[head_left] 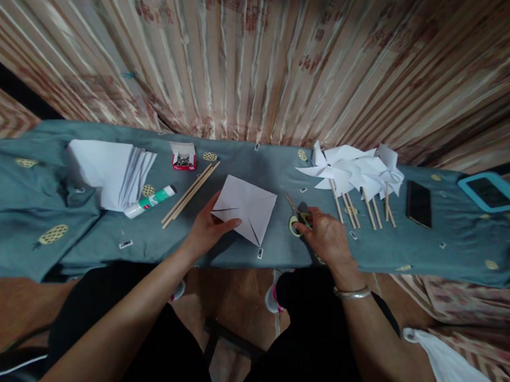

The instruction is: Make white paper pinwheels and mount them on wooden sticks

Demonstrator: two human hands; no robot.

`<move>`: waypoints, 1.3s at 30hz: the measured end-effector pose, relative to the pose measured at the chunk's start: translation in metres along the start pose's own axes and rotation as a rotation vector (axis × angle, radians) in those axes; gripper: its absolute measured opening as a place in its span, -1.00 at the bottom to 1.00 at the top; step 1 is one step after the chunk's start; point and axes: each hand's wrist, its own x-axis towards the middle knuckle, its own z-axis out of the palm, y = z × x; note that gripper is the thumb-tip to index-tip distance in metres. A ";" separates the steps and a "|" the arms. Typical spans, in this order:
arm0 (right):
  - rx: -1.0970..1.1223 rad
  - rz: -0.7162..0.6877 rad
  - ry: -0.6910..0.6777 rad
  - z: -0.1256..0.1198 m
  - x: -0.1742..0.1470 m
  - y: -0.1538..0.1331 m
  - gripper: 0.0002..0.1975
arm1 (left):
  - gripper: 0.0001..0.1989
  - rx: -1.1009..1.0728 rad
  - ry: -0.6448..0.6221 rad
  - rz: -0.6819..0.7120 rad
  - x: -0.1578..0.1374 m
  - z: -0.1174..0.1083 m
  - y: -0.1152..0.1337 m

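My left hand point(212, 226) grips a square of white paper point(254, 205) by its left corner, thumb on top and fingers beneath. Slits run from the paper's corners in toward its middle. Just right of the paper, my right hand point(325, 233) is closed on scissors point(295, 223) with yellow-green and dark handles; their blades point up and to the left, near the table. Several white paper pinwheels point(355, 168) on wooden sticks lie beyond my right hand. Left of the paper are a few loose wooden sticks point(189, 195).
A stack of white paper point(104, 173) lies at the left, beside a green-and-white glue stick point(150, 202). Behind it is a small red box point(184, 161) of metal pins. A dark phone point(419, 204) and a blue-framed tablet point(492, 191) lie right. A pleated curtain point(245, 63) hangs behind.
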 end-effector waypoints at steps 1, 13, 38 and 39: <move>-0.005 -0.008 0.018 -0.001 0.000 0.000 -0.62 | -0.31 0.011 0.039 -0.008 0.001 -0.004 -0.003; 0.295 -0.338 0.255 0.010 0.000 -0.042 -0.69 | -0.57 0.562 0.235 0.251 -0.010 -0.070 0.004; 1.607 -0.192 -0.474 0.002 -0.017 -0.105 -0.50 | -0.73 0.010 -0.207 -0.045 -0.049 -0.039 0.022; 1.688 -0.151 -0.520 0.003 -0.018 -0.106 -0.49 | -0.74 -0.028 -0.247 -0.062 -0.049 -0.030 0.023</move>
